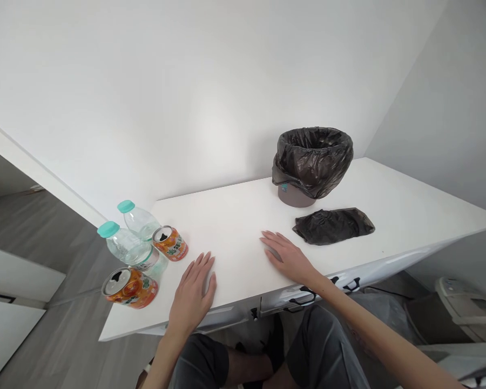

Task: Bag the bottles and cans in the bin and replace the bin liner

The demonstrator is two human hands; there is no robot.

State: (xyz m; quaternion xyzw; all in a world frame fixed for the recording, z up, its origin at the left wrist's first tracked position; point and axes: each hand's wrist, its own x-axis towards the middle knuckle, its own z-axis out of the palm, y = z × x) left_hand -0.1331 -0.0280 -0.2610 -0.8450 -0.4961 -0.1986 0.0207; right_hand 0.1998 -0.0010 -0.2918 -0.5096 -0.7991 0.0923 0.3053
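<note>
My left hand (pixel 193 293) lies flat on the white tabletop (pixel 230 227), fingers apart, holding nothing. Just beyond and left of it stand an orange can (pixel 170 244) and a nearer orange can (pixel 132 289), both with opened tops. Two clear bottles with teal caps, one behind (pixel 140 220) and one in front (pixel 127 247), stand by the cans. My right hand (pixel 287 258) rests palm down, fingers spread and nothing in it. A folded black plastic bag (pixel 334 225) lies to its right, and behind that is a bin lined with a black bag (pixel 314 162).
A white wall (pixel 210 97) runs along the table's back edge. Drawers with black handles (pixel 303 297) are under the front edge, above my knees. A beige and grey appliance (pixel 465 308) stands low at the right.
</note>
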